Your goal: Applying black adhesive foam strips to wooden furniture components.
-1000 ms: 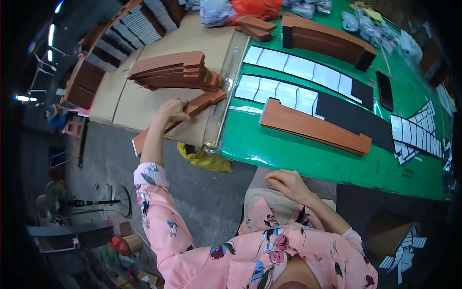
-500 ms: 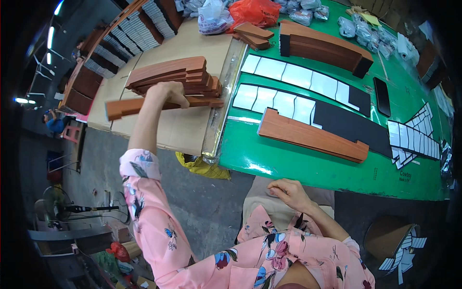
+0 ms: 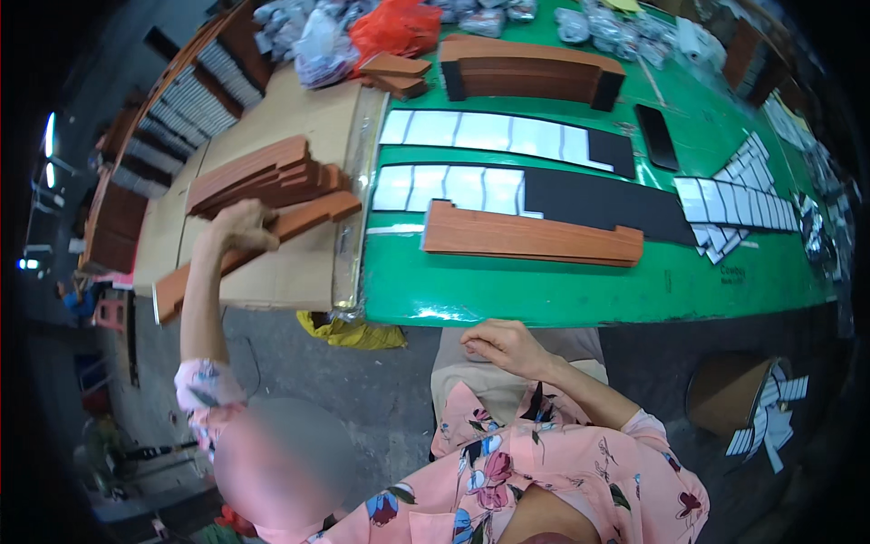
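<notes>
At the left, my left hand [image 3: 245,227] is closed on a long reddish-brown wooden strip [image 3: 313,214] with a notched end. The strip slants over the cardboard, its near end by the table edge. Just beyond it lies a stack of similar strips [image 3: 254,172]. My right hand [image 3: 507,348] rests over my lap at the table's front edge, fingers curled; whether anything is inside them is hidden. On the green table top in front of me, another notched wooden piece [image 3: 535,236] lies partly over a black strip [image 3: 607,204] with white panels.
A second panelled strip [image 3: 489,136], a curved wooden stack [image 3: 530,77] and a black phone [image 3: 656,136] lie farther back. White slatted pieces [image 3: 739,199] are at the right. Plastic bags [image 3: 394,27] line the back. A bin [image 3: 734,390] stands on the floor, lower right.
The view has turned, so the table appears shifted left. My left hand has swung the strip from nearly level to a slant, its left end nearer me. My right hand stays by my lap.
</notes>
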A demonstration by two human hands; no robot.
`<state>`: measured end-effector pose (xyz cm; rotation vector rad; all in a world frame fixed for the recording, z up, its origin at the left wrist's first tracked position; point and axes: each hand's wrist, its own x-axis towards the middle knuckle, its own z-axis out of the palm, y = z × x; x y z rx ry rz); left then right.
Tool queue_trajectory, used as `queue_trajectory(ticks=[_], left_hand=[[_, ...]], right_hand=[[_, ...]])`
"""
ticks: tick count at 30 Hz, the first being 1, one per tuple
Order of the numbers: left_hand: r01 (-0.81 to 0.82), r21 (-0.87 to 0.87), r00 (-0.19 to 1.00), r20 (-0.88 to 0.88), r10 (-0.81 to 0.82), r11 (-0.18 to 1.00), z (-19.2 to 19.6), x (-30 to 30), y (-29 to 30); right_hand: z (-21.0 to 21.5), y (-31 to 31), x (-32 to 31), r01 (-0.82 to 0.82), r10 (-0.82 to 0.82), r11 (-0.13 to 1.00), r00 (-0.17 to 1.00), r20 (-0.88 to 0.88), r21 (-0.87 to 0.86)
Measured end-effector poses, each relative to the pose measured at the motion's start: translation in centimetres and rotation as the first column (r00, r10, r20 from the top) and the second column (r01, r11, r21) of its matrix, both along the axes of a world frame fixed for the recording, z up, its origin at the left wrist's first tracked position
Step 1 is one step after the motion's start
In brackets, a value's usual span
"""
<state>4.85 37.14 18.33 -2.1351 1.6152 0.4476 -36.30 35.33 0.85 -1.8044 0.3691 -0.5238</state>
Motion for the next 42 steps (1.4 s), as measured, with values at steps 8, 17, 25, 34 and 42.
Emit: queue_trajectory(ticks=[8,17,25,34,42], left_hand=[[0.405,0.258,0.843,-0.478,-0.249,0.877,-3.9,-16.2,-1.8],[0.642,0.114,0.586,-0.71,-0.39,0.758,-9.5,-27.3,-7.8],[0.67,-0.427,0.526,-0.304,-0.795,0.607,-9.4,-27.1,-5.7],[0.109,-0.975,0.987,0.083,-0.138,0.193,-9.9,-10.6,-0.5],[-0.92,-0.024,0.13,-0.96,0.249,0.391,-20.2,1.1,-1.9]], right_hand=[[4.7,-0.5,-0.3,0.365,-0.271,0.569,0.929,0.25,-0.737],[3.8,-3.0,-8.3,0.357,-0.522,0.475,0.85,0.069,-0.804],[-0.4,-5.6,-10.9,0.305,-0.533,0.513,0.846,-0.018,-0.802],[0.7,-5.8,-11.3,0.28,-0.556,0.537,0.827,-0.084,-0.796],[1.2,-5.4,-10.9,0.284,-0.605,0.514,0.789,-0.107,-0.809]])
